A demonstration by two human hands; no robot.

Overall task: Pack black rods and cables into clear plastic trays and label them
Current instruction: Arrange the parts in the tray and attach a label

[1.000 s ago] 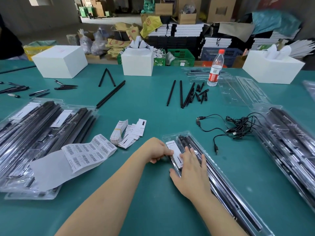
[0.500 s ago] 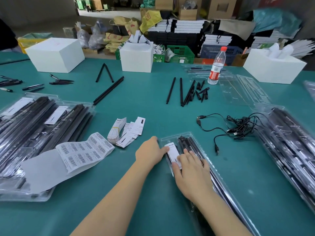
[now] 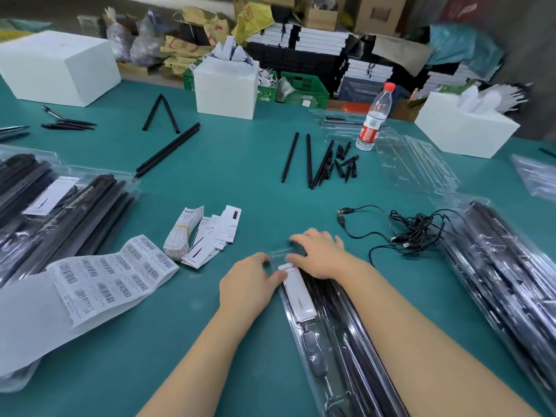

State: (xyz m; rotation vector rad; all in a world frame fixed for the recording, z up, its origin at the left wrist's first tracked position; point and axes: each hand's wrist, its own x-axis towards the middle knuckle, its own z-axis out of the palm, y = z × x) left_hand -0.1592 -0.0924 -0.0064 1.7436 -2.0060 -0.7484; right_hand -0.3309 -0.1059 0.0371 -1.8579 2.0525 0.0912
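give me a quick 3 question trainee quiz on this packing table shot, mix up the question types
1. True or false: the clear plastic water bottle with the red cap lies on its side.
2. The person's hands, left hand and right hand, touch which thing? A) the tangled black cable B) the long clear plastic tray of black rods C) the white sheet of barcode labels
3. Fill in: the white card inside that tray lies at its ____ end, far or near.

Key: 1 false, it stands upright. 2 B. 3 far.
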